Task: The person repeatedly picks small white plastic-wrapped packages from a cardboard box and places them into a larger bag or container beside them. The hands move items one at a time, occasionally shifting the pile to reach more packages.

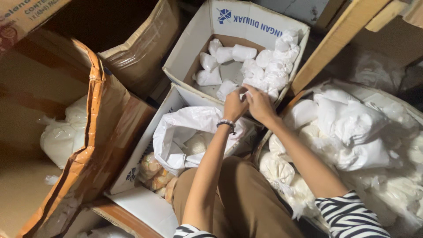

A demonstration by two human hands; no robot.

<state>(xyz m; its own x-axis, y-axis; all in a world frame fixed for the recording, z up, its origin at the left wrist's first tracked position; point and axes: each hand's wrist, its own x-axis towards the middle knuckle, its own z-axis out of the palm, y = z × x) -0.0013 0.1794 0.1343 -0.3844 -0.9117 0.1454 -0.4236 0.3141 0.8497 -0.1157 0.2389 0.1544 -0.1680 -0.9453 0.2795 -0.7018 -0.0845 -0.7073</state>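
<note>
My left hand (234,105), with a bracelet at the wrist, and my right hand (261,105) meet over the near edge of a white cardboard box (189,48). Both hands pinch a small white packet (245,91) between the fingertips. The box holds several small white filled plastic packets (269,61). Below my hands sits another white box (136,163) with a large white plastic bag (185,132) in it and some brownish snack packs (154,169).
A basket at the right (352,92) is heaped with bigger white filled bags (352,128). A large brown carton (97,132) at the left contains one white bag (61,136). A wooden beam (339,39) slants at upper right. My brown trousers (246,198) fill the lower middle.
</note>
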